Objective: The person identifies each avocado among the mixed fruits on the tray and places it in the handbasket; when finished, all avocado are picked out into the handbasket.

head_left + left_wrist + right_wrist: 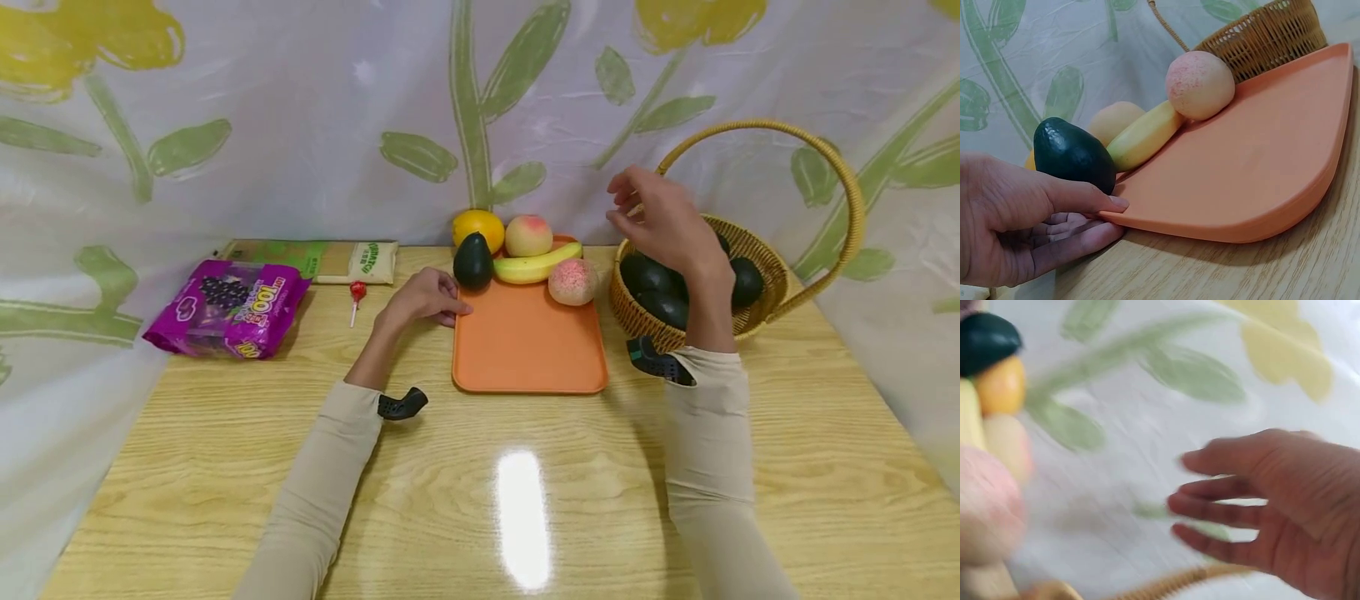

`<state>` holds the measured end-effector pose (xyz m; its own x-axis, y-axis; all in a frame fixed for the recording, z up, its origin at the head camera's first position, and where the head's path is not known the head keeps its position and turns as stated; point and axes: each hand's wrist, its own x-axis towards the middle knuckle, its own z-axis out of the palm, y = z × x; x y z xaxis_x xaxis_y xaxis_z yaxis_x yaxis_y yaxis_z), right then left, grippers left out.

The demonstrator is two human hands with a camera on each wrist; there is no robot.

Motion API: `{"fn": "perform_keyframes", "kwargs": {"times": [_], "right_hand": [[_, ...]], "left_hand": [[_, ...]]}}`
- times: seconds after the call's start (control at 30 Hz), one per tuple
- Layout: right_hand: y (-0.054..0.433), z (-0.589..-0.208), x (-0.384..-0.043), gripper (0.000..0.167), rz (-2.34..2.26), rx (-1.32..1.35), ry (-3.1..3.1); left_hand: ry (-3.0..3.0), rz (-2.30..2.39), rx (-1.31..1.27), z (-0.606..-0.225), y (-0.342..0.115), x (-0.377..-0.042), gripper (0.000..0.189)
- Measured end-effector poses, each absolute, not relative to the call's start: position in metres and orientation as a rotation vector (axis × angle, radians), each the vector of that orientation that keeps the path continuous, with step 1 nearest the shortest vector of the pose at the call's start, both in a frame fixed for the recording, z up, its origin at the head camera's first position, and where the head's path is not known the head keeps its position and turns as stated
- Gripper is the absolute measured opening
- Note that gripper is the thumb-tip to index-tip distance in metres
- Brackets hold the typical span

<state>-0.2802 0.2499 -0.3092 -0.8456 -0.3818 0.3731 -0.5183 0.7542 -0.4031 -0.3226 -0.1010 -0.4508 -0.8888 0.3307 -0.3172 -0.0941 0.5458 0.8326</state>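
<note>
At the left rim of an orange tray (528, 350), my left hand (426, 298) pinches the edge, thumb on top and fingers beneath in the left wrist view. Toward the tray's back lie a dark green avocado (1074, 155), a yellow banana (536, 265), a lemon (478, 228) and two peaches, one pale (528, 236) and one speckled pink (573, 282). The avocado sits right beside my left thumb. My right hand (663, 218) is raised over the left side of a wicker basket (633, 308); its fingers are loosely bent with nothing between them.
Several dark avocados (663, 308) fill the basket, whose tall handle (855, 196) arches to the right. To the left lie a purple candy bag (228, 308), a red lollipop (357, 292) and a flat beige-green package (367, 261). A flowered curtain (300, 125) hangs behind the table.
</note>
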Motion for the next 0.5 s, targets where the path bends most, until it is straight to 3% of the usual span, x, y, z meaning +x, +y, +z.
{"fn": "perform_keyframes", "kwargs": {"times": [0.2, 0.5], "right_hand": [[0.204, -0.326, -0.292, 0.026, 0.861, 0.723, -2.506], [0.162, -0.345, -0.299, 0.036, 0.98, 0.797, -2.474]], "left_hand": [[2.356, 1.286, 0.199, -0.451, -0.102, -0.322, 0.031], [2.348, 1.301, 0.194, -0.449, -0.102, -0.321, 0.031]]}}
